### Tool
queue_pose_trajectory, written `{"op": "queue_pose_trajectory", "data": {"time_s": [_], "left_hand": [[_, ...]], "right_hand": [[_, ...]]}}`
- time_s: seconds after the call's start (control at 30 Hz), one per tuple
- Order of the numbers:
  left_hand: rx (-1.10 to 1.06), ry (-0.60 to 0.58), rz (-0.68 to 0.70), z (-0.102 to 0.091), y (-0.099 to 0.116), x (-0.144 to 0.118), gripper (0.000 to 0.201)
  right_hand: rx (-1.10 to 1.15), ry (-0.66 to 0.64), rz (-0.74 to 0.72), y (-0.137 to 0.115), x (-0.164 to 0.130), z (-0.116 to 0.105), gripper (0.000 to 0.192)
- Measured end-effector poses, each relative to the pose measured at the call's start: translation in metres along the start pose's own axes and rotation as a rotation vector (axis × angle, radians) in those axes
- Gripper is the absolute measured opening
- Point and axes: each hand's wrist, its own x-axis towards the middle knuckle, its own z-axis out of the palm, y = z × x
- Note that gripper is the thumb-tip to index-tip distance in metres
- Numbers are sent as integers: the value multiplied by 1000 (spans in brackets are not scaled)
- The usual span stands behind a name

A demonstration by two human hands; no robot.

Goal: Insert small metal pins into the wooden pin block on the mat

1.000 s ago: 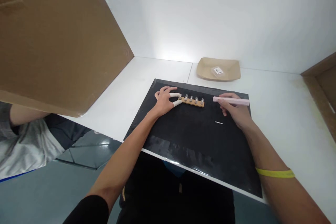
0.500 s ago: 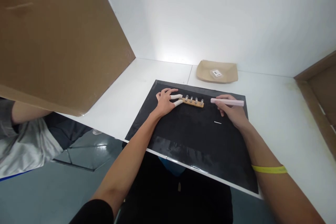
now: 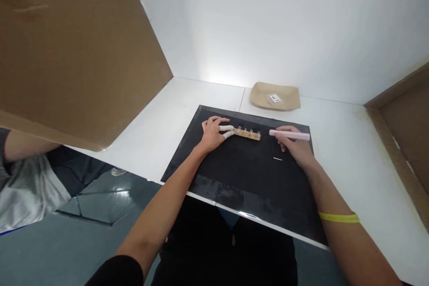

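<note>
My left hand (image 3: 213,135), with white covers on thumb and forefinger, pinches the left end of a narrow tan strip (image 3: 247,134). Several small clear pieces (image 3: 251,133) stand in a row along the strip. The leftmost one is hidden between my fingertips. Off the strip's right end, my right hand (image 3: 292,142) is closed around a pale pink bar-shaped stick (image 3: 291,135), held nearly level above the mat. A thin, short silvery rod (image 3: 278,158) lies on the black mat (image 3: 248,170) below that hand.
Behind the mat stands a brown paper tray (image 3: 258,94) with a small clear labelled box (image 3: 275,98) in it. A large cardboard panel (image 3: 77,58) rises on the left, a white wall (image 3: 268,22) at the back. Another person's arm (image 3: 30,145) shows at far left.
My left thumb and forefinger have closed together at the strip's left end, covering the first clear piece. My right hand still holds the pink stick in about the same place. The view shifted slightly.
</note>
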Motion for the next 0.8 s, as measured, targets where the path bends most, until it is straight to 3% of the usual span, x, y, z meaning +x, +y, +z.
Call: {"op": "queue_pose_trajectory", "data": {"time_s": [0.47,0.8], "left_hand": [[-40,38,31,7,4,2,14],[-166,61,-34,-1,-5,3,20]], "right_hand": [[54,241,-62,4,-13,14,47],[57,225,-46,3,-15,13,44]]}}
